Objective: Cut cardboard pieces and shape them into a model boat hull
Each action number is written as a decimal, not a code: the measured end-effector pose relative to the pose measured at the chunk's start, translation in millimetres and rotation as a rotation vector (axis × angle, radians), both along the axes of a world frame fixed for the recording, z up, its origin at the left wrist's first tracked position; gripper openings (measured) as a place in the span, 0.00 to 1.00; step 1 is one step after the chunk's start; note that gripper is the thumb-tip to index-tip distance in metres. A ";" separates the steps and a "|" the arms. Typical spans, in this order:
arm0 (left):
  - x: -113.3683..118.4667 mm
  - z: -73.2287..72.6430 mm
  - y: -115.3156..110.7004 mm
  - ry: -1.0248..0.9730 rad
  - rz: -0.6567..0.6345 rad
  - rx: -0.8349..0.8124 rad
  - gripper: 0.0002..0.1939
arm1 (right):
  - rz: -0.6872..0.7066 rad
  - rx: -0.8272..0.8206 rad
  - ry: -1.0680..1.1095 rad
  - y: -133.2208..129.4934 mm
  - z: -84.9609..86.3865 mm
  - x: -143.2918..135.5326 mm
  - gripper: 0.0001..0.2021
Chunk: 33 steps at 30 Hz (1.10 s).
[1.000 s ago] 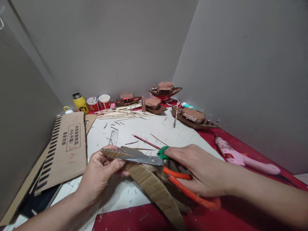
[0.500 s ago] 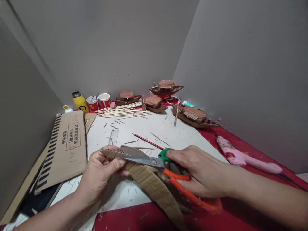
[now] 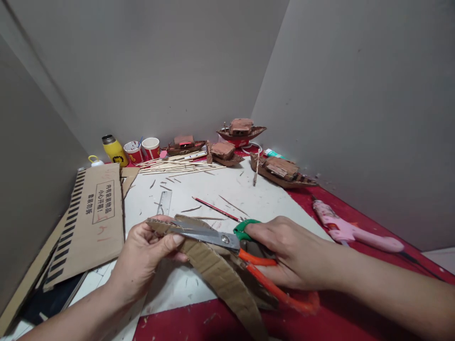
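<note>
My left hand pinches the tip of a curved brown cardboard strip, thumb on top. The strip hangs down toward the table's front edge. In my right hand are scissors with a green and an orange handle, fingers wrapped round the loops. The blades point left and lie across the cardboard beside my left thumb. More cardboard shows behind the strip, partly hidden by the scissors.
Printed cardboard lies left. A yellow bottle, paper cups, wooden sticks and model boats stand at the back. A red pencil and ruler lie mid-table; a pink glue gun lies right.
The scissor blades have drawn closer together at the cardboard. The whole view has shifted slightly, so things on the table appear a little further left. Both hands keep their holds.
</note>
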State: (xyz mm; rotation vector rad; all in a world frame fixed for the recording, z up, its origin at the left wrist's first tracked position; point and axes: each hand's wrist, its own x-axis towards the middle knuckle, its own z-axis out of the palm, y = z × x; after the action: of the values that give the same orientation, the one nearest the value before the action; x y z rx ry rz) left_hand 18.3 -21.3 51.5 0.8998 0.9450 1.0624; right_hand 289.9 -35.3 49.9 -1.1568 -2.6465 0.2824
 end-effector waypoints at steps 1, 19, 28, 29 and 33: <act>0.0 0.1 0.0 0.005 -0.009 -0.005 0.13 | 0.004 0.009 -0.001 0.2 -0.9 0.4 0.11; -2.0 1.9 2.0 0.030 -0.024 0.071 0.13 | -0.073 -0.030 -0.112 3.6 14.2 -8.8 0.11; 0.5 3.2 -2.0 0.058 -0.033 0.075 0.12 | -0.052 -0.044 -0.103 5.8 14.8 -9.7 0.11; 0.4 3.2 -2.1 0.058 -0.039 0.075 0.12 | -0.053 -0.055 -0.097 5.5 15.1 -10.0 0.11; 0.2 2.8 -2.2 0.056 -0.054 0.088 0.10 | -0.071 -0.083 -0.074 2.8 15.0 -9.5 0.11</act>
State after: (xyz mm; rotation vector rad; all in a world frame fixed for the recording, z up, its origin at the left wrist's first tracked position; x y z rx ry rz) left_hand 18.5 -23.5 54.3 1.0271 0.9204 1.0436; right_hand 280.4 -32.4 64.8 -1.3081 -2.6731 0.3458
